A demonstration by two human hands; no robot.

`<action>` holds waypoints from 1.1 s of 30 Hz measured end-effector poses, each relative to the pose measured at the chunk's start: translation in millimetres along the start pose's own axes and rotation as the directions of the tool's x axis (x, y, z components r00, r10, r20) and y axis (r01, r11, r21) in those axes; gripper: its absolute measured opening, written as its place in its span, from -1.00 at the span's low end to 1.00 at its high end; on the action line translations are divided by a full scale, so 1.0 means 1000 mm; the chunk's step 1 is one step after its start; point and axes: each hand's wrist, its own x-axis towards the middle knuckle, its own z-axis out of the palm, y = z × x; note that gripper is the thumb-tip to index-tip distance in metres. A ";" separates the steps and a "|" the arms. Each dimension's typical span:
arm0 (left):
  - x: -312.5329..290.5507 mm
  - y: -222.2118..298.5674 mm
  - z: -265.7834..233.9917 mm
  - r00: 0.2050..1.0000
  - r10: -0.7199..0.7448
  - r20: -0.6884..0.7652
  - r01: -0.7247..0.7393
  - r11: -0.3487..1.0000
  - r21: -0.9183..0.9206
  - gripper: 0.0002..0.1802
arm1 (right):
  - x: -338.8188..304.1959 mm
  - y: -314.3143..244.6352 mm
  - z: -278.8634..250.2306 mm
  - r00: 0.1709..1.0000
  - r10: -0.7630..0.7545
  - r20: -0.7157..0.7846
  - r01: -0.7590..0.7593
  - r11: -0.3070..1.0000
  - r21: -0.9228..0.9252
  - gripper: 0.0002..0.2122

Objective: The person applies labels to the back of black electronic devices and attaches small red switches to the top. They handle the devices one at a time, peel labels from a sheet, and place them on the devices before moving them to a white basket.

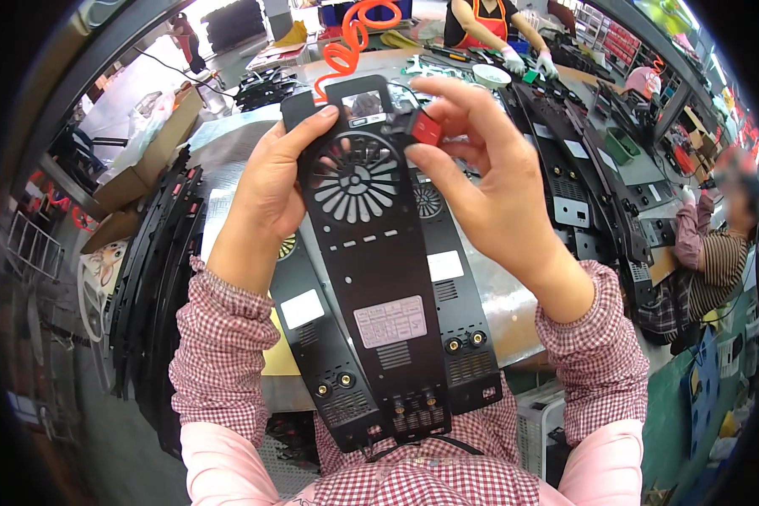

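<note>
A long black metal panel with a round slotted grille and a pale label is held tilted up in front of me. My left hand grips its upper left edge, thumb on the front face. At its upper right edge, my right hand pinches a small red and black block between thumb and fingers; its exact kind is unclear. Behind the held panel lie two similar panels, one to the left and one to the right, each with a white label and two brass-coloured round terminals.
Upright black panels stand stacked at the left, and more panels lie at the right. An orange coiled hose hangs ahead. A white bowl and a co-worker's gloved hands are across the table. Another person works at far right.
</note>
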 end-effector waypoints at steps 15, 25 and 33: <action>-0.046 0.027 0.044 0.974 0.181 0.137 -0.176 0.983 -0.047 -0.70 | 0.048 -0.046 -0.024 0.805 -0.510 0.302 0.591 0.646 -0.483 -0.68; -0.052 0.027 0.052 0.977 0.162 0.139 -0.154 0.986 -0.067 -0.72 | 0.047 -0.049 -0.031 0.810 -0.490 0.322 0.586 0.650 -0.484 -0.71; -0.052 0.038 0.050 0.974 0.179 0.138 -0.195 0.975 0.110 -0.75 | 0.043 -0.050 -0.019 0.978 0.144 0.154 -0.134 0.988 -0.075 -0.49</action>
